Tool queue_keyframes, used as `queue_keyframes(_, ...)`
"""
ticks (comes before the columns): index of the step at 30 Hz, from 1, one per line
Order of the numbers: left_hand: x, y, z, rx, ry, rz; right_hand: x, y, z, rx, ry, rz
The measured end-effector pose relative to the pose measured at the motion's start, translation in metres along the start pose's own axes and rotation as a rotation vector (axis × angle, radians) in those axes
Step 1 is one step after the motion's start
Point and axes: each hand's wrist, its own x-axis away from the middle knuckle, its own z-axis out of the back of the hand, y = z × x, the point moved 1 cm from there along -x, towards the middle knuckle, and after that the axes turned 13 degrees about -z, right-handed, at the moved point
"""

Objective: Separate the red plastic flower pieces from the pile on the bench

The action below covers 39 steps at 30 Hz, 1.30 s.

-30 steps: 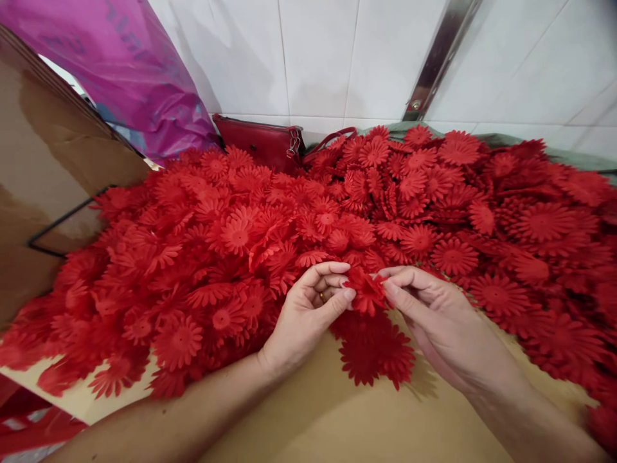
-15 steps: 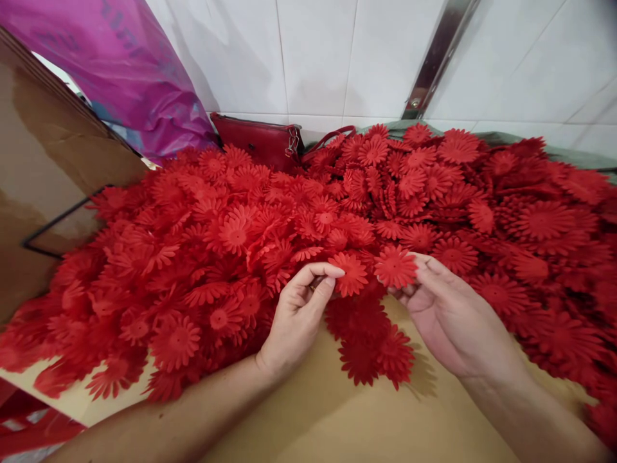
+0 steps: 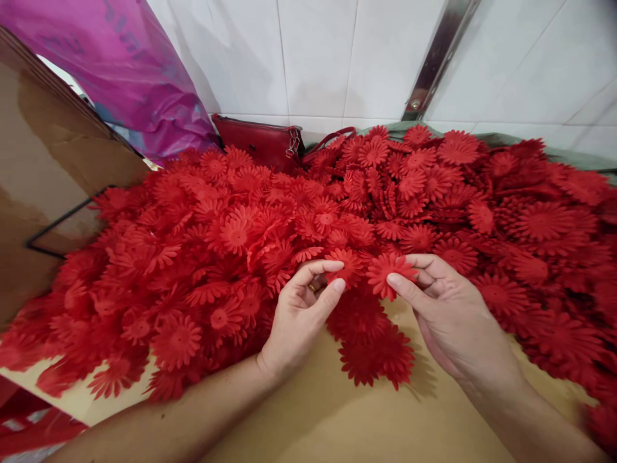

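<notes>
My left hand (image 3: 301,308) holds a red artificial flower (image 3: 353,269) by its left edge. The index finger lies over the petals, and the thumb tip is a little apart below. To the right, my right hand (image 3: 446,302) pinches another red flower layer (image 3: 385,273), thumb in front, with its petals spread toward the left hand. Both are flat, many-petalled pieces with a small centre. Just under the hands, several darker red flowers (image 3: 376,354) lie on the tan tabletop (image 3: 337,418).
Large heaps of red flowers (image 3: 168,270) (image 3: 530,231) spread left and right. Behind them sit a red purse (image 3: 258,138) and a purple plastic bag (image 3: 139,77) against a white tiled wall (image 3: 318,58). Cardboard (image 3: 58,141) stands at left.
My right thumb has come round to the front of its flower, which has shifted slightly left. My left thumb has parted from the index finger, and its flower has tilted and risen slightly.
</notes>
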Motion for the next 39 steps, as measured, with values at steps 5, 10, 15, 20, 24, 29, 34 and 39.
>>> queue_keyframes(5,0.001,0.000,-0.001,0.002,-0.079,-0.067,0.006,0.004,-0.002,0.109,-0.084,0.038)
queue_keyframes(10,0.005,-0.001,0.000,-0.098,-0.169,-0.140,0.014,0.004,-0.009,0.165,-0.163,0.007)
queue_keyframes(15,0.004,0.004,-0.001,-0.271,-0.256,-0.257,0.015,0.005,-0.011,0.168,-0.186,-0.019)
queue_keyframes(20,0.000,0.006,-0.001,-0.321,-0.307,-0.257,0.012,0.008,-0.006,0.156,-0.180,-0.074)
queue_keyframes(24,-0.002,0.005,0.001,-0.353,-0.314,-0.244,0.011,0.005,-0.004,0.116,-0.163,-0.121)
queue_keyframes(29,-0.003,-0.002,0.008,-0.377,-0.079,-0.242,0.005,-0.006,0.001,0.077,0.000,0.014)
queue_keyframes(34,0.002,-0.003,0.005,-0.234,-0.076,-0.334,0.000,-0.002,0.005,0.267,0.020,0.196)
queue_keyframes(39,0.007,0.010,0.003,-0.250,-0.046,-0.430,0.001,0.001,0.007,0.363,0.099,0.261)
